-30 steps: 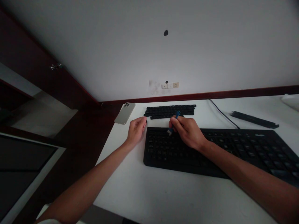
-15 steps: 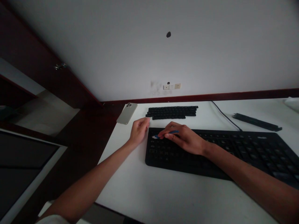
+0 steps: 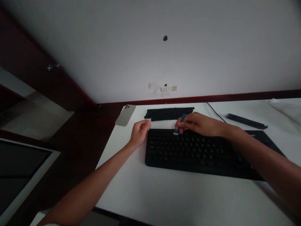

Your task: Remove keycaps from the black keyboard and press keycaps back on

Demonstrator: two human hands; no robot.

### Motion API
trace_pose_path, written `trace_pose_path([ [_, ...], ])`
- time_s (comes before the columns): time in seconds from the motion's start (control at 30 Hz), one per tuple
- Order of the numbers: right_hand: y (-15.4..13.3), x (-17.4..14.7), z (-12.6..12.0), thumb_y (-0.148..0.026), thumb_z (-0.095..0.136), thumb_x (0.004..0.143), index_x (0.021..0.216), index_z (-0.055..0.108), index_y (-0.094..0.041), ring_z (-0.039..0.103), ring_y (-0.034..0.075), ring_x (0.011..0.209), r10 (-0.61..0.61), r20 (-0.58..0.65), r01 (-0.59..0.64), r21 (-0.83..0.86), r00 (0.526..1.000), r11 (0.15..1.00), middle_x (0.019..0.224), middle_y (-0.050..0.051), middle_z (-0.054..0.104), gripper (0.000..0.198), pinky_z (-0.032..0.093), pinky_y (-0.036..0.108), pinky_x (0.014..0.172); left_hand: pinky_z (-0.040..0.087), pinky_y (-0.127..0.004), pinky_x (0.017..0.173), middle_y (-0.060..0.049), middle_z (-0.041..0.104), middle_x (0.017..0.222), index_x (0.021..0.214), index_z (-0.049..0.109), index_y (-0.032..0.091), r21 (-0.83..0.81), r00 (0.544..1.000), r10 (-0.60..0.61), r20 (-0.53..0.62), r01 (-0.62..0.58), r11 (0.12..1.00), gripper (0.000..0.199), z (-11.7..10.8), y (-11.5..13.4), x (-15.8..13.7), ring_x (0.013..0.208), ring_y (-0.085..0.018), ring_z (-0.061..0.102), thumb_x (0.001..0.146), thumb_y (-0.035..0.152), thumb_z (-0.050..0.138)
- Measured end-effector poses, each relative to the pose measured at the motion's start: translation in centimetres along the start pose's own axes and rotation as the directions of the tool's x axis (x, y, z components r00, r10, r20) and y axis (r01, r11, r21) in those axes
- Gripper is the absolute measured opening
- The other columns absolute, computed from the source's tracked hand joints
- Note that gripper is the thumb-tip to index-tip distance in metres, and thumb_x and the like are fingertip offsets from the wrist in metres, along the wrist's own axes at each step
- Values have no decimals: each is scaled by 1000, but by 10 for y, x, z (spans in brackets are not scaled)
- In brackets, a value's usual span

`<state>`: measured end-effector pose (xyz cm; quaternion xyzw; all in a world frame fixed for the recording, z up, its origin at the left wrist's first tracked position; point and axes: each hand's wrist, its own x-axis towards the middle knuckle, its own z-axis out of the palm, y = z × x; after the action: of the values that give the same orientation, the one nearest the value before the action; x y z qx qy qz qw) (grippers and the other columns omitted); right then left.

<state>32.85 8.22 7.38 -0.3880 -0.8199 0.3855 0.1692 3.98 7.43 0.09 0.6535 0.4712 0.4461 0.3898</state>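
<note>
A large black keyboard (image 3: 174, 164) lies on the white table, with pale spots showing across its middle. My right hand (image 3: 195, 123) pinches a small blue brush (image 3: 182, 118), held tilted. Its white tip touches or hovers just over the keyboard's top edge, left of the middle. My left hand (image 3: 139, 133) is closed beside the keyboard's upper left corner, thumb and fingers together; whatever it may hold is hidden. Just behind the keyboard, rows of loose black keycaps (image 3: 168, 112) lie side by side, near both hands.
A pale phone (image 3: 125, 115) lies at the table's left edge. At the right are a long black strip (image 3: 246, 121) and a white cloth-like item (image 3: 287, 108). A black cable (image 3: 215, 111) runs toward the wall, which has sockets (image 3: 168, 88).
My right hand has moved right and away from me with the brush, from the keyboard's left end along its top edge. The brush is now more upright. My left hand has stayed at the corner.
</note>
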Motion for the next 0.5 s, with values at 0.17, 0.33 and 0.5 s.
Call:
trace_pose_path([
  [0.17, 8, -4, -10, -54, 49, 98, 87, 77, -19, 65, 21, 89, -7, 41, 6, 32, 999, 999, 105, 6, 75, 46, 46, 34, 81, 28, -25, 53, 3, 41, 57, 61, 46, 18, 18, 1000, -5, -25, 5, 1000, 46, 0, -1, 0, 54, -10, 35, 97, 47, 53],
  [0.33, 11, -7, -17, -56, 47, 98, 91, 74, -18, 61, 18, 76, 43, 117, -42, -18, 992, 999, 84, 4, 71, 47, 44, 33, 73, 28, -25, 54, 3, 41, 57, 61, 47, 18, 33, 1000, 8, -6, -8, 999, 47, 0, -1, 0, 54, -10, 36, 97, 48, 52],
  [0.5, 6, -12, -25, -53, 47, 98, 90, 73, -17, 61, 18, 74, 96, 189, -90, -42, 977, 995, 79, 5, 69, 45, 44, 32, 71, 28, -25, 54, 3, 41, 57, 62, 47, 18, 36, 1000, 10, -8, -9, 999, 45, 0, -2, 1, 55, -10, 37, 96, 46, 54],
])
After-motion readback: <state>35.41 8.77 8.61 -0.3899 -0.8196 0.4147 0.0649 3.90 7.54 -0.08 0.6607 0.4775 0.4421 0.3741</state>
